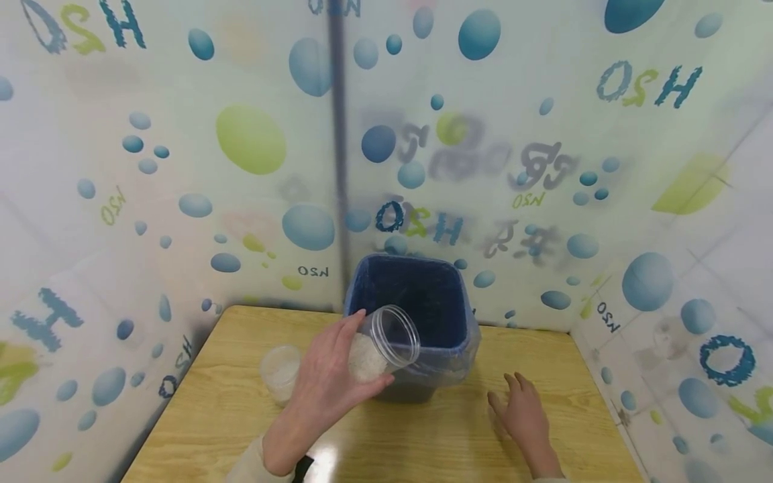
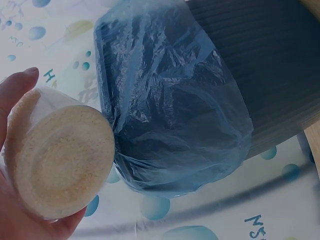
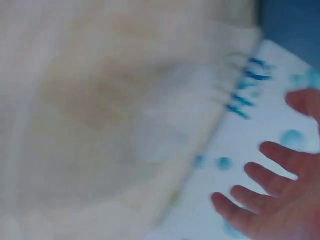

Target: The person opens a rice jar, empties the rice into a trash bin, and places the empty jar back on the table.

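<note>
Clear plastic, the jar [image 1: 386,342] lay tilted in the left hand [image 1: 329,389], fingers wrapped around it, open mouth aimed over the rim of the lined bin [image 1: 417,322]. Pale grains still sat packed against its base, so emptying seemed barely begun. The right hand [image 1: 525,412] rested nearby, fingers spread, holding nothing.

Your right wrist view is motion-blurred; the right hand [image 3: 280,200] is cut off at its edge. The left hand [image 1: 326,389] hides part of the jar [image 1: 382,350].
</note>
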Demonstrator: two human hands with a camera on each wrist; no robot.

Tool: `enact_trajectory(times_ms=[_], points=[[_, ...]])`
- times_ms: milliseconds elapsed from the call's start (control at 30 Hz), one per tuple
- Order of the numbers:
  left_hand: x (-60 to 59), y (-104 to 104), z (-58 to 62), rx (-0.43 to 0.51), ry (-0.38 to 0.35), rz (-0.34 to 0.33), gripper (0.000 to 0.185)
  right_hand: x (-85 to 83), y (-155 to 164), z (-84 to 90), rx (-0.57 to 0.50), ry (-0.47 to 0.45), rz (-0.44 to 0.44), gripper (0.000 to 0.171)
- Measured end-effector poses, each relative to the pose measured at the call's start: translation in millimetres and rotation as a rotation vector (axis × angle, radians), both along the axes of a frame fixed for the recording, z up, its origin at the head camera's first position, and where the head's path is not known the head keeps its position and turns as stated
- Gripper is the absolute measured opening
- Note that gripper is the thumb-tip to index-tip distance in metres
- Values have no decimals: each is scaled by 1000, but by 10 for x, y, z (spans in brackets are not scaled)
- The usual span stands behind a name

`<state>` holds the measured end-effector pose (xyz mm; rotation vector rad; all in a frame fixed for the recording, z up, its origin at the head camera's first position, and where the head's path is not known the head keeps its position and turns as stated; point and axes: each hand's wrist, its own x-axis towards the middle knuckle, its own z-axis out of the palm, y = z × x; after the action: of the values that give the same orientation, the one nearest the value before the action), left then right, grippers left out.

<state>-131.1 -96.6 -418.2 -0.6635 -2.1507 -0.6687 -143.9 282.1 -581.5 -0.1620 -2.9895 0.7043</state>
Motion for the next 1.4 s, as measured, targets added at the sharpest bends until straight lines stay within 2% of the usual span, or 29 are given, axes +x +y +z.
enact_trajectory(times_ms=[200,300,367,467,567,733,900,1000,1200,1400], points=[[-27,-33,8,4,38,-4,108,-9,-231,564,-238,376,23,38],[-40,-55,20,6,49,2,108,7,-363,845,-327,484,11,35],[-52,-74,29,8,61,8,107,15,-440,1015,-369,505,7,36],[-67,-112,48,11,74,21,106,14,-531,1227,-437,471,23,40],[-82,-163,67,18,81,39,103,-21,-600,1361,-471,381,77,47],[-113,-263,59,28,75,69,98,-123,-690,1441,-501,195,150,62],[-147,-376,20,30,60,104,98,-203,-746,1449,-588,101,148,66],[-173,-447,7,26,37,116,99,-239,-769,1442,-613,79,134,64],[-244,-576,15,38,17,132,99,-274,-791,1416,-531,93,117,53],[-336,-660,-1,25,23,144,98,-272,-806,1403,-498,114,108,49]])
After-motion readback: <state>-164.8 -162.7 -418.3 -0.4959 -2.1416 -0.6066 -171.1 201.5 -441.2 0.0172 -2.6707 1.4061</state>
